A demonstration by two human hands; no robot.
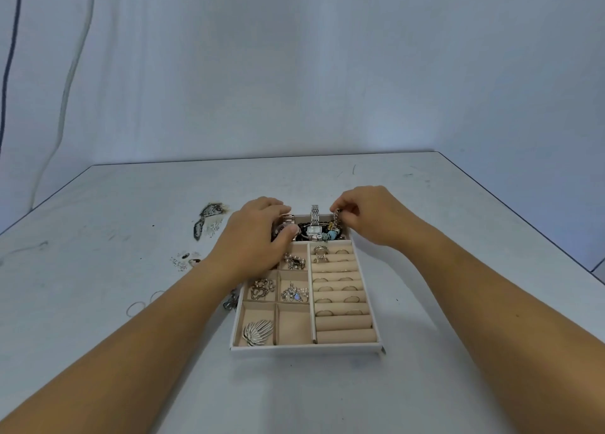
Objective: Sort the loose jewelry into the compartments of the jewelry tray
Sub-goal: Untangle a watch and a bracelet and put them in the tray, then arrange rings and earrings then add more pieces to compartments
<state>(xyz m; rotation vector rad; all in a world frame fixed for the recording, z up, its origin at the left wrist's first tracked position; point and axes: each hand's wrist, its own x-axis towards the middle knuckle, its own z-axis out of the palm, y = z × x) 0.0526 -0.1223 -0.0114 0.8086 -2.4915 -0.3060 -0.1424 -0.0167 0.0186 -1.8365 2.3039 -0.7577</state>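
Observation:
A white jewelry tray (pixel 306 348) with beige compartments lies on the table in front of me. My left hand (pixel 255 237) rests over its far left corner, fingers closed on a rose-gold watch (pixel 287 220). My right hand (pixel 366 214) pinches the top of a silver charm bracelet (pixel 336 219) at the far right compartment. A silver watch (pixel 315 221) lies between them. Ring rolls (pixel 340 289) on the right hold several rings. A silver leaf brooch (pixel 257 332) sits in the near left compartment.
Loose thin rings (pixel 140 304) and a small clasp piece (pixel 229 302) lie on the table left of the tray. Dark scorch-like stains (pixel 208 221) and small debris mark the table farther left. A wall and hanging cables stand behind the table.

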